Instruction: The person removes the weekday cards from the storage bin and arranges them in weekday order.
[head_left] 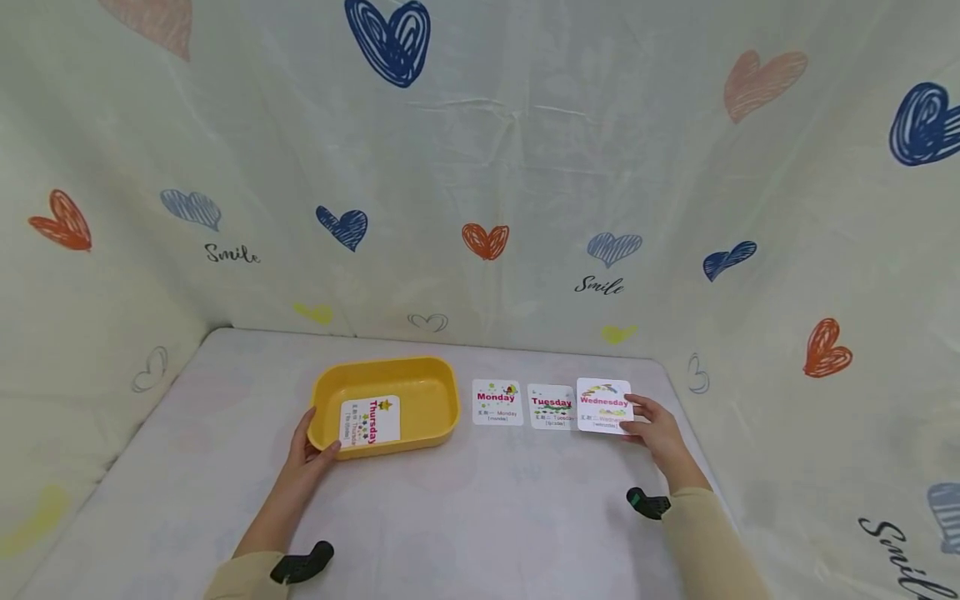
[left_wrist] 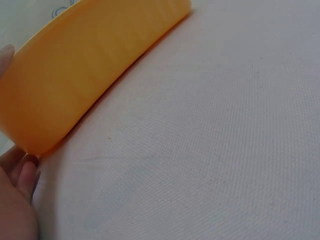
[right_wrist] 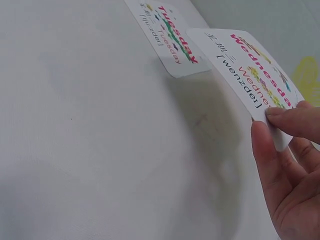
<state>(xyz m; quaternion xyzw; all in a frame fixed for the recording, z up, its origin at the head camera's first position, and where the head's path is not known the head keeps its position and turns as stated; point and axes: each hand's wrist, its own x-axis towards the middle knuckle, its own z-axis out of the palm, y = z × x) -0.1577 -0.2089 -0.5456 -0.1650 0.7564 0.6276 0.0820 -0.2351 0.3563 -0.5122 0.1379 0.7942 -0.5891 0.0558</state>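
and here the right hand (head_left: 658,433) pinches the wednesday card (head_left: 603,408) by its right edge, thumb above, fingers beneath, a hold that seems chosen to keep the print showing! the card is tilted, raised off the worktop (head_left: 465,517), just right of the tuesday card (head_left: 551,408), with the monday card (head_left: 497,403) next along, both flat and lined up, apparently so the words read in a row. over on the left, the left hand (head_left: 306,458) curls round the yellow tray (head_left: 420,396) at its near left corner, likely steadying it; inside, the thursday card (head_left: 386,421) lies turned sideways. the heart-print curtain (head_left: 525,308) bounds the back edge, the right edge runs close by the right hand, and the roomiest stretch for moving is the near side
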